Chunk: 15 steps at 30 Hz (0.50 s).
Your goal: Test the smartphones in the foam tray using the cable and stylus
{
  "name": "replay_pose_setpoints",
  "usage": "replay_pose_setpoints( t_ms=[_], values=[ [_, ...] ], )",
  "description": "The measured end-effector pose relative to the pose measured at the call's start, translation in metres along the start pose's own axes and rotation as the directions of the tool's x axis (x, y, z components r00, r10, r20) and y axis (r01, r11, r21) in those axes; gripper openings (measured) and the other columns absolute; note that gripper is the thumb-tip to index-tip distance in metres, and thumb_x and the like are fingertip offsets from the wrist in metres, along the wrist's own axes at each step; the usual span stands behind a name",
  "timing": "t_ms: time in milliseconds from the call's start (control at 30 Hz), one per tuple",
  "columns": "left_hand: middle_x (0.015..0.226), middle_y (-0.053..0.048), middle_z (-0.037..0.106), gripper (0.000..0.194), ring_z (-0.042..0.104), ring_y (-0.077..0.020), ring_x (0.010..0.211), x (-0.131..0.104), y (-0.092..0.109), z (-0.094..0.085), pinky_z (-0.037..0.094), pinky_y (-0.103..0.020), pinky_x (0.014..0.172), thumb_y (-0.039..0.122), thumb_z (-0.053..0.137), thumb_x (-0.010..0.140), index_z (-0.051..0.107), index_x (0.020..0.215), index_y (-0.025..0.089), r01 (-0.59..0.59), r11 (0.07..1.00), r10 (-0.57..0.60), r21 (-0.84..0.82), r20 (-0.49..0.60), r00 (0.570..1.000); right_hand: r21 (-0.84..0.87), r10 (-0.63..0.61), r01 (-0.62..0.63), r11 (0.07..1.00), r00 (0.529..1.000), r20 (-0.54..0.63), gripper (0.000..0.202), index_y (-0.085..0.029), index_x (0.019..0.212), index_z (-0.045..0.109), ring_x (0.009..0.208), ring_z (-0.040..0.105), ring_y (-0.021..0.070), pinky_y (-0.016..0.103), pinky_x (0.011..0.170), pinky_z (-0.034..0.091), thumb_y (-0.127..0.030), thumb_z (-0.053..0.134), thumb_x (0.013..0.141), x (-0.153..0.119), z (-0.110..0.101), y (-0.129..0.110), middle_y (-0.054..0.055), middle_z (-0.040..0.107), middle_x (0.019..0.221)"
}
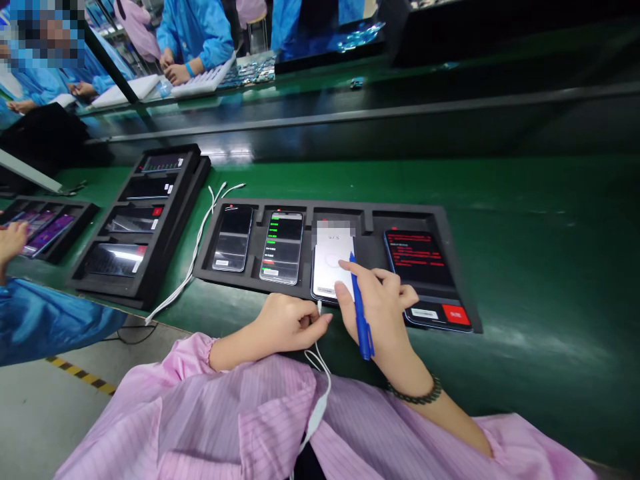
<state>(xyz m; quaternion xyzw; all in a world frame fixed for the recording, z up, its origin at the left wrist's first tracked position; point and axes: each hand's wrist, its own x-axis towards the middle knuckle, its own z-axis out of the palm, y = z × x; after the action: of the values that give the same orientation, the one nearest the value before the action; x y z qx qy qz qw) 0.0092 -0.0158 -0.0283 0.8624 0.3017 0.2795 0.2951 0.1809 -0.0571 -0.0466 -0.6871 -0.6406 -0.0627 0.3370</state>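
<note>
A black foam tray [370,217] in front of me holds several smartphones in its slots. My left hand [280,323] is curled at the tray's near edge, thumb and fingers closed on a white cable [320,308]. The cable's plug meets the bottom edge of a phone with a bright white screen [330,270]. Over that phone, my right hand [377,307] keeps a blue pen [366,340] tucked in it, with the index fingertip at the screen. Right of this hand, a phone with red text [417,267] lies tilted over the tray's edge.
Left of the tray run loose white cables [193,257]. Beyond them are stacked black trays with phones [150,280] and another phone tray [85,217], where a co-worker's hand [13,240] reaches in. Across the green bench [540,267], people in blue work behind a ledge.
</note>
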Motion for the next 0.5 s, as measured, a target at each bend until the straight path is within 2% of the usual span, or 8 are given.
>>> replay_pose_setpoints(
  t_ms=[200, 500],
  values=[
    [0.044, 0.004, 0.055, 0.038, 0.047, -0.0057, 0.041, -0.0009, -0.0014, 0.0017, 0.029, -0.019, 0.046, 0.030, 0.061, 0.090, 0.058, 0.055, 0.016, 0.044, 0.999, -0.045, 0.010, 0.018, 0.999, -0.007, 0.048, -0.048, 0.999, 0.999, 0.008, 0.031, -0.019, 0.121, 0.062, 0.103, 0.052, 0.0292, 0.042, 0.084, 0.025, -0.034, 0.042, 0.103, -0.0008, 0.0007, 0.0004, 0.011, 0.069, 0.103],
    [0.045, 0.004, 0.056, 0.038, 0.047, -0.0064, 0.040, 0.0001, -0.0010, 0.0008, 0.031, -0.020, 0.047, 0.031, 0.063, 0.090, 0.058, 0.055, 0.017, 0.119, 0.992, -0.122, 0.038, 0.073, 0.990, -0.029, 0.015, -0.014, 0.999, 1.000, 0.025, 0.034, -0.019, 0.126, 0.060, 0.104, 0.053, 0.0298, 0.042, 0.084, 0.026, -0.036, 0.041, 0.103, -0.0005, 0.0012, 0.0007, 0.013, 0.069, 0.107]
  ],
)
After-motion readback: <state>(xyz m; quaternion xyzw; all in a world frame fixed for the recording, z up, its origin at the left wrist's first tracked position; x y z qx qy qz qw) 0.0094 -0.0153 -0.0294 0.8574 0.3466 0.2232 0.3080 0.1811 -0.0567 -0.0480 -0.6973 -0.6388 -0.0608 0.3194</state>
